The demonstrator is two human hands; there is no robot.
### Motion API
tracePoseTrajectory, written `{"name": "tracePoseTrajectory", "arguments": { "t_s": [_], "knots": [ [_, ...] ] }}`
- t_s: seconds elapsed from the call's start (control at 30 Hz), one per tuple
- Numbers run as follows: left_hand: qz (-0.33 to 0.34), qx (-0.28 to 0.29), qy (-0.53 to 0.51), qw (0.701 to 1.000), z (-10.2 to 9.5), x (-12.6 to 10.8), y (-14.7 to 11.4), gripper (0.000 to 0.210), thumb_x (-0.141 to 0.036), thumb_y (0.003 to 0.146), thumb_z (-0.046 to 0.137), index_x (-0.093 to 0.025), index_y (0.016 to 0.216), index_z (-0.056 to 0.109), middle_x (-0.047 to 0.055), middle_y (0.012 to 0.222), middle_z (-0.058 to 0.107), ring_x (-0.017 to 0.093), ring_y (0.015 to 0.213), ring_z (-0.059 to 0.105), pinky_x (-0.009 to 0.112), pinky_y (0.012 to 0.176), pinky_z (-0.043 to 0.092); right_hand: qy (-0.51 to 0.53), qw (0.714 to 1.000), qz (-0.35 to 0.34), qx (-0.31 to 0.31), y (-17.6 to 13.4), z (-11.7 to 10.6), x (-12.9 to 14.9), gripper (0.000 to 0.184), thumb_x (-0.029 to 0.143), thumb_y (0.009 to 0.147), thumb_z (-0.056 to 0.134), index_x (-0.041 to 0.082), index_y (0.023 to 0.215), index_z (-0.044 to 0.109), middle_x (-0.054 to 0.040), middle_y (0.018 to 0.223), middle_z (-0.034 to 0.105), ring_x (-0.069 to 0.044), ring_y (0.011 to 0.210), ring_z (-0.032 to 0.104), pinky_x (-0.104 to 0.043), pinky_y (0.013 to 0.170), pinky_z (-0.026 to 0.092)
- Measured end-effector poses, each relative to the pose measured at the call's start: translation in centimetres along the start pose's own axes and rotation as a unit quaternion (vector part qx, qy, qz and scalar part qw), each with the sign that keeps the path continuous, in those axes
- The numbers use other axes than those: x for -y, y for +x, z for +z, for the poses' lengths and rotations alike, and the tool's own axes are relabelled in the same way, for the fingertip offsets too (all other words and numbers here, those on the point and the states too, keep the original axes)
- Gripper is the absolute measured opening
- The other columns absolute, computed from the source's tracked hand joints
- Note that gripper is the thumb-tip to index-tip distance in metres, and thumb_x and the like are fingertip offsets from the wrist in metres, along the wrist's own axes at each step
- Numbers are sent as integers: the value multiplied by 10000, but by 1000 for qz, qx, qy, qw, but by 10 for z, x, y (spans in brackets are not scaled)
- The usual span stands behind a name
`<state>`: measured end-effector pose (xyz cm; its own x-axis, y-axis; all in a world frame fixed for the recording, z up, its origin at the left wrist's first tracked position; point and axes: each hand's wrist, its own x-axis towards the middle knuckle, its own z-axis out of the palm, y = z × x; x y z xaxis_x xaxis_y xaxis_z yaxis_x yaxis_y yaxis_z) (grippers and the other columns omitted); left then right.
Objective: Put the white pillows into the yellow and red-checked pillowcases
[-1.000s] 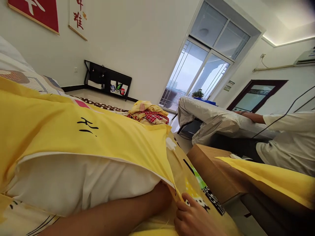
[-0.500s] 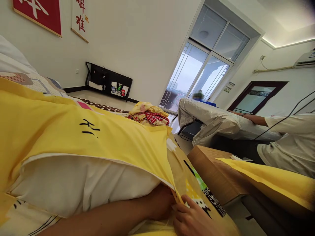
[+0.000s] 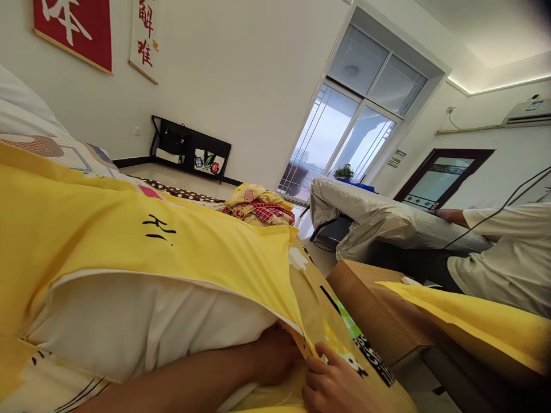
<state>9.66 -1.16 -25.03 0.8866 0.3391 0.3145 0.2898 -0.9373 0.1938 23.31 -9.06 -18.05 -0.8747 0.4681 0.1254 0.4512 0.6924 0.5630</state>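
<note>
A yellow pillowcase [image 3: 224, 241] printed "Hi" lies over a white pillow [image 3: 124, 321], which bulges out of the opening along its near side. My left hand [image 3: 275, 355] reaches across from the lower left into the right corner of that opening, against the pillow's end. Its fingers are hidden by the fabric. My right hand [image 3: 331, 378] pinches the pillowcase's edge at the same corner, fingers curled closed. Beneath them spreads a patterned yellow bed sheet [image 3: 310, 287].
A wooden cabinet [image 3: 365, 304] stands right of the bed, with yellow cloth [image 3: 465, 315] over it. Beyond sits another person [image 3: 503, 252] beside a plastic-covered bed [image 3: 361, 206]. Crumpled bedding [image 3: 262, 206] lies at the far edge. A black rack [image 3: 189, 149] lines the wall.
The view has tilted slightly, so the room sits a little lower in the picture. Both hands stay at the pillowcase corner, with the left shifted very slightly leftward.
</note>
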Motion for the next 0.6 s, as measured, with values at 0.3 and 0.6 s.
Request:
{"name": "tracePoseTrajectory", "arguments": {
  "t_s": [0.3,0.6],
  "knots": [
    [17,8,43,999,11,31,2,394,-96,796,543,-278,1143,585,15,1232,619,235,1183,517,380,1010,372,-21,999,-4,-48,-3,-1,-9,315,211,792,700,192,539,513,47,492,519,-128,615,448,-320,732,308],
    [-56,-39,-9,998,36,34,4,259,-205,935,465,-213,1173,568,64,1199,610,217,1086,554,387,952,424,-1,1000,-5,-19,-1,-9,-10,299,146,839,606,183,560,504,44,522,533,-124,601,467,-317,702,300]
  ]
}}
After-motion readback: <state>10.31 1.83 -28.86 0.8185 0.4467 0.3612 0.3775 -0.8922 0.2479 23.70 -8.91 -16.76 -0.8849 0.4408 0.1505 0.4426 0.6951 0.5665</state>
